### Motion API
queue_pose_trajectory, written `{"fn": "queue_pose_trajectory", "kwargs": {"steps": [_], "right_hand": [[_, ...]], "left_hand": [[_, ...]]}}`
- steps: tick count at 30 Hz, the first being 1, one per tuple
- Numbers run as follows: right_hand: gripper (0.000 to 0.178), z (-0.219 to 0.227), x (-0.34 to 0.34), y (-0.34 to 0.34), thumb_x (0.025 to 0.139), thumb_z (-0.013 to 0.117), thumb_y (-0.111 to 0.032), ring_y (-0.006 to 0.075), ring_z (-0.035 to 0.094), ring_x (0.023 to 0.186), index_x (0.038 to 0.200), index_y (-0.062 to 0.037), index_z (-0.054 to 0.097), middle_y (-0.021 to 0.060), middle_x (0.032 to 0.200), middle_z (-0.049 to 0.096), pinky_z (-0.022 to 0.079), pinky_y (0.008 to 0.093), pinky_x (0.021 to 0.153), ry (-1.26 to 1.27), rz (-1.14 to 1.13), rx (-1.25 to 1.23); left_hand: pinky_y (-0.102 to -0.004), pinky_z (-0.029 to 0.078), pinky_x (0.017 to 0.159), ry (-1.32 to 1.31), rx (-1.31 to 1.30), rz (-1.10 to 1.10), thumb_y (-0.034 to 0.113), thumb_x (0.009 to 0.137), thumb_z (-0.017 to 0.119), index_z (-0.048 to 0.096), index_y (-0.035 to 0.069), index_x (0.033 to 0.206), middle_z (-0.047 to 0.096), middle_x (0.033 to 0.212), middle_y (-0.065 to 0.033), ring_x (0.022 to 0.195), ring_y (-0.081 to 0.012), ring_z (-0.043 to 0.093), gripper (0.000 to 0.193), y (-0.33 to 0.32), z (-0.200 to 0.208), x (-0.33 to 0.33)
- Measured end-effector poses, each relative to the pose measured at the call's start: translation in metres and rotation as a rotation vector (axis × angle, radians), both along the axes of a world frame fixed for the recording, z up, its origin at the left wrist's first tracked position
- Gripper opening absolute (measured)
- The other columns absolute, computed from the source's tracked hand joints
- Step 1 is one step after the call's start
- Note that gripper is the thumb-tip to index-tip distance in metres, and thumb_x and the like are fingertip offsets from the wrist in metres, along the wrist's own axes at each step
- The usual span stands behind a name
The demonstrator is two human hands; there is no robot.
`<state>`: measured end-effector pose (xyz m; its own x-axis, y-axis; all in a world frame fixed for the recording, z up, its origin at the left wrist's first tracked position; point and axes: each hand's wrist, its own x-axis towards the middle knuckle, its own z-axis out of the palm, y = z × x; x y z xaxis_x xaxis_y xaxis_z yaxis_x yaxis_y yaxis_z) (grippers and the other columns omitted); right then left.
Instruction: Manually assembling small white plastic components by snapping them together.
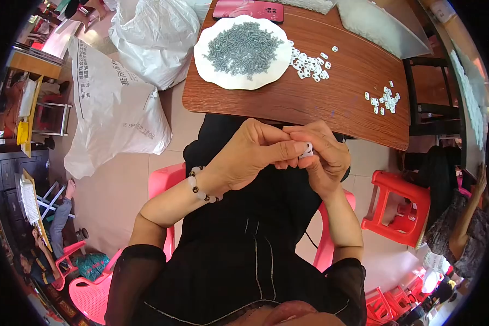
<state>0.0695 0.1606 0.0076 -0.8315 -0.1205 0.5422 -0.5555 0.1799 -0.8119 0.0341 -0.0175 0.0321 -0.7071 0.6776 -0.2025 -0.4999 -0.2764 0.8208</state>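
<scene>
My two hands meet just in front of the table's near edge. Between the thumb and fingers of my right hand [327, 155] sits a small white plastic piece [306, 150] with dark holes. My left hand [261, 155] is closed in a pinch, its thumb and forefinger pressed against that piece; whether a tiny part is also between them is hidden. Beyond my hands, a white scalloped plate [206, 68] carries a heap of small grey rod-like parts [244, 48]. Similar white plastic pieces [309, 66] lie loose beside the plate, and a second cluster of pieces [384, 100] lies farther right.
The brown wooden table [342, 98] has a pink phone [248, 10] behind the plate. Big white sacks [111, 103] stand on the floor at left. A red stool [399, 206] is at right. Other people sit working at both sides, among pink chairs [92, 293].
</scene>
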Motion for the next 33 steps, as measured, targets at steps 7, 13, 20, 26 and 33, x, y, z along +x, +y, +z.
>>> {"fn": "queue_pose_trajectory", "kwargs": {"steps": [7,13,20,26,33], "right_hand": [[0.034,-0.002,0.002,-0.003,0.086,0.068,-0.027,0.025,0.063,0.083,0.103,0.0025,0.068,0.0137,0.095,0.071,0.049,0.0309,0.074,0.031,-0.03,-0.027],[0.029,-0.002,0.004,-0.005,0.089,0.065,-0.025,0.0236,0.064,0.081,0.101,0.0013,0.068,0.0128,0.092,0.071,0.05,0.0306,0.073,0.047,-0.093,0.015],[0.034,-0.013,-0.004,-0.004,0.092,0.06,-0.03,0.0197,0.062,0.08,0.104,0.0011,0.067,0.0114,0.094,0.07,0.048,0.0279,0.072,-0.036,-0.097,-0.051],[0.048,-0.025,-0.02,0.011,0.099,0.048,-0.037,0.0172,0.058,0.095,0.124,0.0031,0.056,0.013,0.112,0.065,0.046,0.0281,0.083,-0.099,0.004,-0.146],[0.045,-0.024,-0.02,0.017,0.101,0.044,-0.032,0.0196,0.058,0.103,0.126,0.0044,0.054,0.0162,0.116,0.063,0.044,0.0297,0.091,-0.235,0.038,-0.288]], "left_hand": [[-0.0213,0.041,0.056,-0.046,0.008,0.046,0.012,0.088,0.067,0.072,-0.002,0.088,0.063,0.069,-0.0044,0.062,-0.0077,0.054,0.015,0.003,0.002,0.007],[-0.0209,0.042,0.058,-0.057,0.028,0.066,0.013,0.089,0.066,0.072,-0.002,0.088,0.063,0.07,-0.0043,0.064,-0.0073,0.055,0.016,0.006,0.003,0.011],[-0.0193,0.043,0.062,-0.108,0.042,0.083,0.017,0.093,0.062,0.071,-0.002,0.09,0.064,0.075,-0.0038,0.067,-0.0066,0.054,0.021,0.012,-0.011,0.005],[-0.0189,0.043,0.061,0.179,-0.046,0.147,0.025,0.094,0.06,0.071,0.0,0.085,0.065,0.074,-0.0027,0.065,-0.0053,0.053,0.029,0.03,-0.023,-0.016],[-0.0194,0.043,0.062,0.174,-0.018,0.138,0.026,0.095,0.06,0.071,0.0,0.086,0.065,0.075,-0.0023,0.066,-0.0052,0.053,0.03,0.039,-0.024,-0.024]]}}
